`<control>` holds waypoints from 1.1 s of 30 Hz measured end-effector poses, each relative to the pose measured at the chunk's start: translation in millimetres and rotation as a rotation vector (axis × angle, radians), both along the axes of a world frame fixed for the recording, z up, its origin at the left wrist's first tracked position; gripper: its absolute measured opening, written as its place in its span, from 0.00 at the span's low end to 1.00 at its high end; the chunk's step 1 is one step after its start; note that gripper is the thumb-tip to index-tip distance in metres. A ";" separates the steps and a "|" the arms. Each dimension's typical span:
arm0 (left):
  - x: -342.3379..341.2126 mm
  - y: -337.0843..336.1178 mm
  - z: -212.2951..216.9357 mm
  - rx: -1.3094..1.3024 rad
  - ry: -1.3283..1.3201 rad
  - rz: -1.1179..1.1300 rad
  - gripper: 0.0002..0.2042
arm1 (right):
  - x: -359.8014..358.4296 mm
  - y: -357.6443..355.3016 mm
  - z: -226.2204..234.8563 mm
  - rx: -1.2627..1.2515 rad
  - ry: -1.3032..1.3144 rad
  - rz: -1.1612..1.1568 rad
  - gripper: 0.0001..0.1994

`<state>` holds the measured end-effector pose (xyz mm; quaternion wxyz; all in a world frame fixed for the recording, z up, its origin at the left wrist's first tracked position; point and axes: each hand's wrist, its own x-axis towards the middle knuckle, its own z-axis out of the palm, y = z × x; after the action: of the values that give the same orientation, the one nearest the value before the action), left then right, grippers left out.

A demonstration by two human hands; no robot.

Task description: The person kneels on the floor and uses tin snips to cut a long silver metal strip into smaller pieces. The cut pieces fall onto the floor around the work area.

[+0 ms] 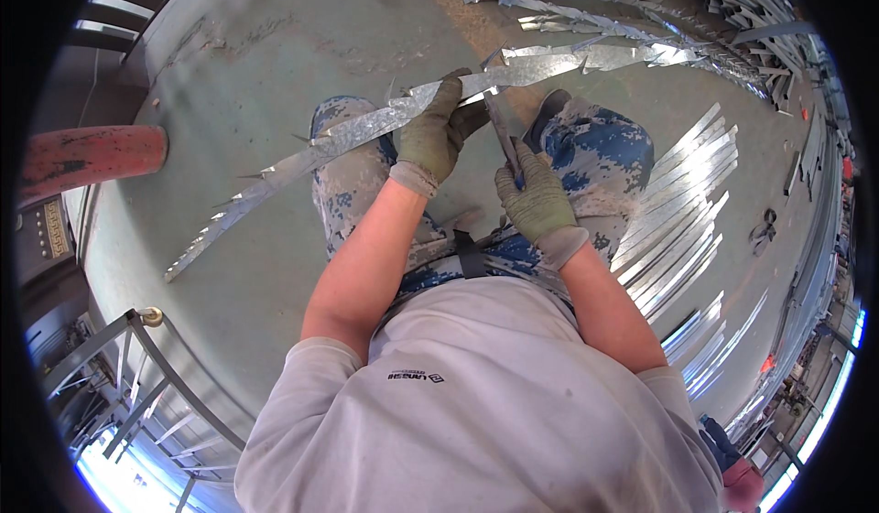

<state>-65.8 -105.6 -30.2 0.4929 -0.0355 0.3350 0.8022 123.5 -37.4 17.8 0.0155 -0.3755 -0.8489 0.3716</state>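
Observation:
A long, shiny metal strip (352,130) with pointed tabs bent out along its edges runs from the left across my knees toward the far right. My gloved left hand (432,138) is closed around the strip near its middle, above the gap between my knees. In my gloved right hand (536,197) are dark metal snips (500,127) with a bit of blue at the handle. Their jaws point away from me and meet the strip's near edge, just right of my left hand. How far the jaws are apart is too small to tell.
Several flat metal strips (682,211) lie side by side on the floor at right. More spiked strips (613,30) lie farther off, near a heap of metal profiles (760,19). A dark hand tool (763,227) rests at far right. A red post (101,161) and metal frame (146,339) stand left.

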 end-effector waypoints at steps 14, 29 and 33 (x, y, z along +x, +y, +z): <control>-4.8 -15.3 6.3 0.188 -0.223 0.059 0.28 | -4.5 12.8 21.9 -0.307 0.050 -0.027 0.24; -3.8 -12.0 -2.9 0.372 -0.227 -0.013 0.24 | -5.8 29.5 48.2 -0.851 0.014 -0.122 0.23; -5.3 -10.0 1.7 0.359 -0.240 0.011 0.23 | -6.3 33.5 55.3 -1.069 0.155 -0.179 0.20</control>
<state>-71.0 -115.5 -28.5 0.5232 -0.0443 0.1257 0.8417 117.2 -3.9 73.1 -0.0832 -0.3736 -0.5030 0.7749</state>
